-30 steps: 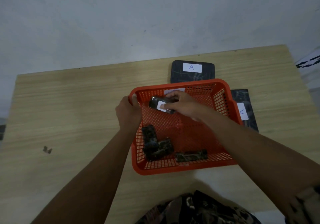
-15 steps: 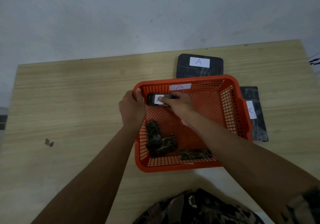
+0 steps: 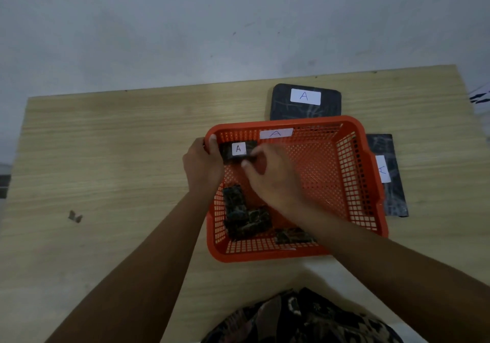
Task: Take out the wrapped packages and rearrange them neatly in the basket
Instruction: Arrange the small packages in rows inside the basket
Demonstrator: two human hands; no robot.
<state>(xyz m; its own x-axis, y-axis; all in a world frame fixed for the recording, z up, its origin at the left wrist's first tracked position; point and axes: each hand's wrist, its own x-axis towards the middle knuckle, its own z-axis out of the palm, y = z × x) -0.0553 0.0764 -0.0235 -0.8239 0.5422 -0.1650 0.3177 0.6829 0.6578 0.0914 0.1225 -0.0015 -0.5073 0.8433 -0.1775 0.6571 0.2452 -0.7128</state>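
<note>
An orange mesh basket point(image 3: 352, 173) sits on the wooden table. My left hand point(image 3: 202, 166) grips its far-left rim corner. A small dark wrapped package with a white "A" label point(image 3: 237, 150) stands in the basket's far-left corner, and my right hand point(image 3: 270, 181) pinches its right end with fingertips. Three more small dark packages lie at the near-left of the basket floor: one lengthwise point(image 3: 233, 200), one overlapping it point(image 3: 256, 220), one by the near wall point(image 3: 291, 236), partly under my right forearm.
Two larger black wrapped packages with "A" labels lie outside the basket, one behind it point(image 3: 305, 101) and one to its right point(image 3: 389, 181). A white "A" tag point(image 3: 275, 133) is on the basket's far wall. A small scrap point(image 3: 75, 216) lies on the table's left side.
My right hand carried the labelled small package leftward from the basket's middle-far area into the far-left corner, beside my left hand. The left hand stayed on the rim.
</note>
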